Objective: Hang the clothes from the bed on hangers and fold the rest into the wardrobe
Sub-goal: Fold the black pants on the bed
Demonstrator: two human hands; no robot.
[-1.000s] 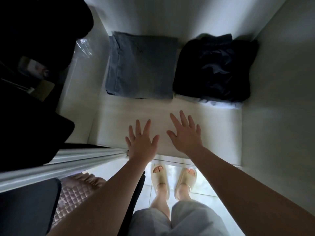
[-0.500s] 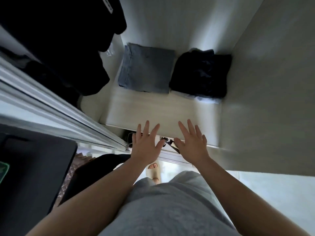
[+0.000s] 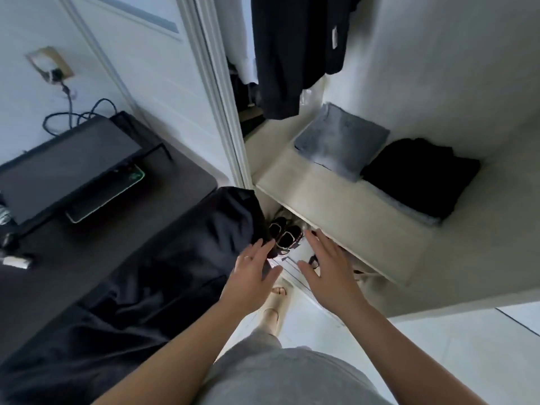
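Grey folded garment [image 3: 342,144], black pile [image 3: 420,176] shelved. Left hand [image 3: 254,276], right hand [image 3: 330,270] splayed, empty. Risk: left brushes draped black cloth [image 3: 175,258], dragging it off desk [image 3: 35,287].

My left hand [image 3: 252,276] and right hand [image 3: 329,267] hover with fingers spread, holding nothing, below the wardrobe shelf [image 3: 336,211] bearing folded grey jeans [image 3: 340,141] beside black clothes [image 3: 420,176].

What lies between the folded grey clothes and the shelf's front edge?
Nothing; the head view shows bare shelf in front of the folded grey clothes.
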